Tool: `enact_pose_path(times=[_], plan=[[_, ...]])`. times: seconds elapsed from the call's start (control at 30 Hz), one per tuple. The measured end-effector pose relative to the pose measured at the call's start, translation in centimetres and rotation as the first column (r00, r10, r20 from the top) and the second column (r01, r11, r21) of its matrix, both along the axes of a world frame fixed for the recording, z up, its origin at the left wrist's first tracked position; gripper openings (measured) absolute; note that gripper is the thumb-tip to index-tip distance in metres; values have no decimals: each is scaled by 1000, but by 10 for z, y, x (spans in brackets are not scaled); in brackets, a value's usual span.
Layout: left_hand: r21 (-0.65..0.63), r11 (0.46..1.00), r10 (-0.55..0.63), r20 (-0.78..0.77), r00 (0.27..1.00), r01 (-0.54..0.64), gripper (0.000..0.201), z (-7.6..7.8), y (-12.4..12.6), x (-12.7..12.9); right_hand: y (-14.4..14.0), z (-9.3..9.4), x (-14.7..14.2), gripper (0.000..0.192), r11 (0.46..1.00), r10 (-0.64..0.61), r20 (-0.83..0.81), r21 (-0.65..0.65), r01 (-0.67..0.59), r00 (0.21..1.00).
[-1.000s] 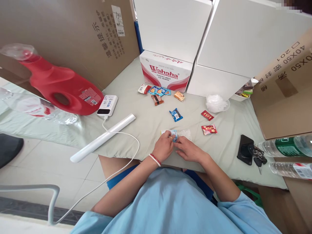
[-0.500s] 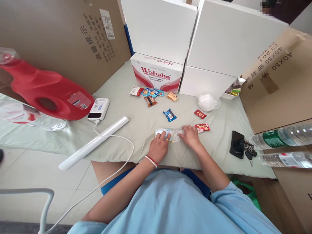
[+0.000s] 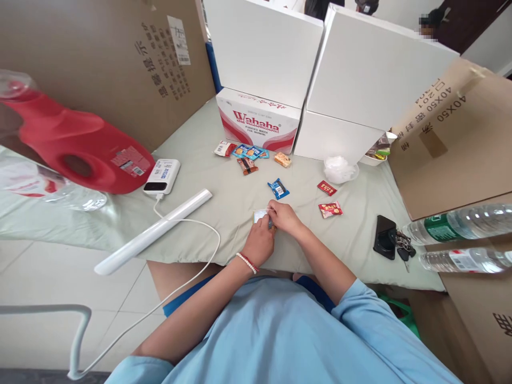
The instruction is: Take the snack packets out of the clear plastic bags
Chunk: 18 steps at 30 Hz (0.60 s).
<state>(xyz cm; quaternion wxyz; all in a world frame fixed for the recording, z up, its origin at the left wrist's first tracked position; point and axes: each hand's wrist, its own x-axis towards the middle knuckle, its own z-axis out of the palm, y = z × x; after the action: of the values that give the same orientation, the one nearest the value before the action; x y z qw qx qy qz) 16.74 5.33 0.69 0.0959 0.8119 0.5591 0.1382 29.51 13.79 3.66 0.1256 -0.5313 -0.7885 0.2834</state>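
Pinching small packet, left hand, right hand, touching

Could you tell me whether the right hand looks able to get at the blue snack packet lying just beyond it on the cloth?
Probably yes: the blue snack packet lies on bare cloth just past the right hand, with nothing between them.

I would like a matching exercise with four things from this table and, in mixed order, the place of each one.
Things:
1. red jug
2. phone
3. power bank
4. small packet

Places:
A. under the fingers of left hand and right hand
B. beside the keys, at the right
C. lying on its side at the far left
D. at the end of the white cable, right of the jug

Pairs: 1-C, 2-B, 3-D, 4-A
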Motion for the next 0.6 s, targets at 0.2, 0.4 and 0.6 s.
enact_pose_path(times=[0.2,0.4,0.6], plan=[[-40,977,200,507,839,-209,35,-8,3,-40,5,-14,-3,15,1000,21,23,16,-21,1000],[-258,842,540,367,758,-475,34,-17,28,-33,-1,-15,-3,16,999,14,-17,44,-13,1000],[-206,877,480,440,759,-435,21,-3,21,-15,-18,-5,3,18,995,-101,-172,-4,102,980]])
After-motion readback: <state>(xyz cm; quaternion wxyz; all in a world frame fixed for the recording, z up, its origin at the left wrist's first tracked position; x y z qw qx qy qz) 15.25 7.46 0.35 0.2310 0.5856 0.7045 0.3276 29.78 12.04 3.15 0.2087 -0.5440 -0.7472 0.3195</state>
